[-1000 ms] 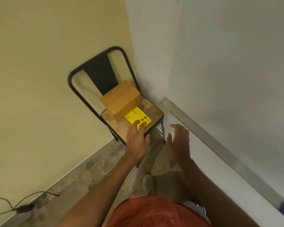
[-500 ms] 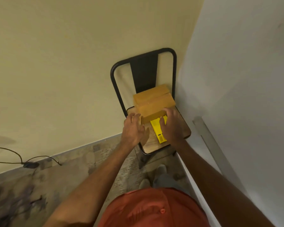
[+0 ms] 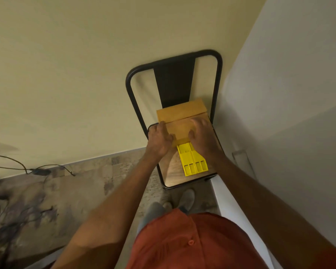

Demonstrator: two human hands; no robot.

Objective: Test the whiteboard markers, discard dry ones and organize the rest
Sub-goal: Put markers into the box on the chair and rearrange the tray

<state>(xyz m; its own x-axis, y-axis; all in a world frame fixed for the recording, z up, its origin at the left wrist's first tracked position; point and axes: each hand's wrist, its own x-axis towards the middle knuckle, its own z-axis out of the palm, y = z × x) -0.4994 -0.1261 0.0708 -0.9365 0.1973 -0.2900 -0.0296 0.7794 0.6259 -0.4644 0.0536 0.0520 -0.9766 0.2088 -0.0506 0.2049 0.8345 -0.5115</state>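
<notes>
- A flat yellow plastic marker holder with four rectangular slots (image 3: 192, 160) lies on the wooden seat of a black metal-framed chair (image 3: 175, 171), just below the fingers of both hands, its far end tucked under or against the box; no markers are visible in this view.
- The tan cardboard box (image 3: 179, 121) sits at the back of the seat, against the chair's dark centre slat, its top flaps folded shut.
- The person's left hand (image 3: 159, 139) grips the box's left side, fingers curled round the edge and thumb pressed towards the front corner.
- The right hand (image 3: 203, 136) rests on the box's right part, fingers spread over the top flap and thumb angled down the front face; the fingers are blurred, so how firmly they clasp it cannot be told.
- The yellow holder lies between the two wrists, closer to the right one, whose heel overlaps its right edge.
- Beyond the fingertips, a pale yellow wall (image 3: 76, 74) rises behind the chair; to the right of the right hand stands a white whiteboard surface (image 3: 299, 94) with a metal ledge (image 3: 242, 162).
- Below the arms are an orange-red shirt (image 3: 182, 243), a grey shoe (image 3: 186, 199) and a mottled stone floor (image 3: 85, 191).
- Far left of the left hand, black cables (image 3: 27, 169) trail over the floor.
</notes>
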